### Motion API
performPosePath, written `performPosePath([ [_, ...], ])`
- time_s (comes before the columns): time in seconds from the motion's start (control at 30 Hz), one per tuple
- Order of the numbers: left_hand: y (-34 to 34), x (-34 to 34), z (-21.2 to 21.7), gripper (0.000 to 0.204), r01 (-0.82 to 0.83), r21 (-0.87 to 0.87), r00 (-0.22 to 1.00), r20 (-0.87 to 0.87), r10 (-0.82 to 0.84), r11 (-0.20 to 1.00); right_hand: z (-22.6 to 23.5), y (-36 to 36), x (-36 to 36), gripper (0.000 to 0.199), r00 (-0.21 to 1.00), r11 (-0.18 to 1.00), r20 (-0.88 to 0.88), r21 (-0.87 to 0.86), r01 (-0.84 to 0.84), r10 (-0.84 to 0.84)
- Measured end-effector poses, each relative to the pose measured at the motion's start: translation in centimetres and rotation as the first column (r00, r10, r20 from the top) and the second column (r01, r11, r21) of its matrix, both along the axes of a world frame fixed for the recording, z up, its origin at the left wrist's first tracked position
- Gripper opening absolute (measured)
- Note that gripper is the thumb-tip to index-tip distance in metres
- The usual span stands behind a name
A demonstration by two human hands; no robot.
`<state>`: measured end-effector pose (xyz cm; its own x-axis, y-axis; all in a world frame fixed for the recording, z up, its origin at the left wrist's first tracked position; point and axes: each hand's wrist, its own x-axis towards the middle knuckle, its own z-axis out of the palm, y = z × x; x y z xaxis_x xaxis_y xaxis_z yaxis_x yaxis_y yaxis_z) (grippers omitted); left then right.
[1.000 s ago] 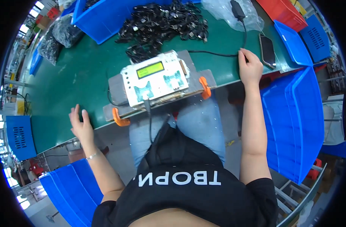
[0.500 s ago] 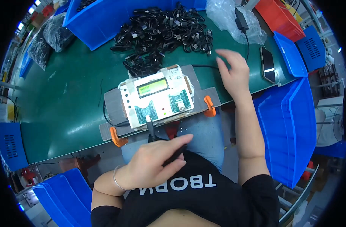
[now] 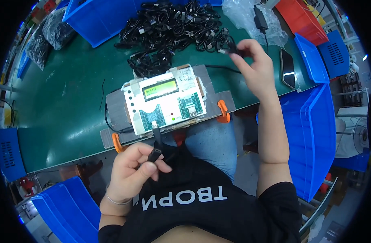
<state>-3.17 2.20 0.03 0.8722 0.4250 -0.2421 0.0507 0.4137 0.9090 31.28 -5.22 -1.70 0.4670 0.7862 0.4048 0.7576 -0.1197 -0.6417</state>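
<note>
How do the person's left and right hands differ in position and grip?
The left hand holds a black connector; the right hand pinches a black cable.
The left hand is close to the black shirt; the right hand is over the green table, beside the cable pile.
Both grip something black.

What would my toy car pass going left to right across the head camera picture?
Blue slotted panel → lower-left blue bin → left orange clamp → white box with a little screen → right orange clamp → right hand → phone → flat blue tray.
</note>
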Motion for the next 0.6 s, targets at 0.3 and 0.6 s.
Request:
performPosePath([
  [0.3, -0.2, 2.6, 0.3, 0.016, -0.037, 0.027, 0.999, 0.027, 0.036, 0.999, 0.9, -5.2, -12.7, 0.04, 0.408, 0.947, -0.856, 0.264, -0.185, 0.318],
  [0.6, -0.7, 3.6, 0.2, 0.02, -0.149, 0.298, 0.988, 0.013, 0.152, 0.943, -1.9, -5.8, -15.8, 0.038, 0.522, 0.904, -0.739, 0.33, -0.27, 0.426],
])
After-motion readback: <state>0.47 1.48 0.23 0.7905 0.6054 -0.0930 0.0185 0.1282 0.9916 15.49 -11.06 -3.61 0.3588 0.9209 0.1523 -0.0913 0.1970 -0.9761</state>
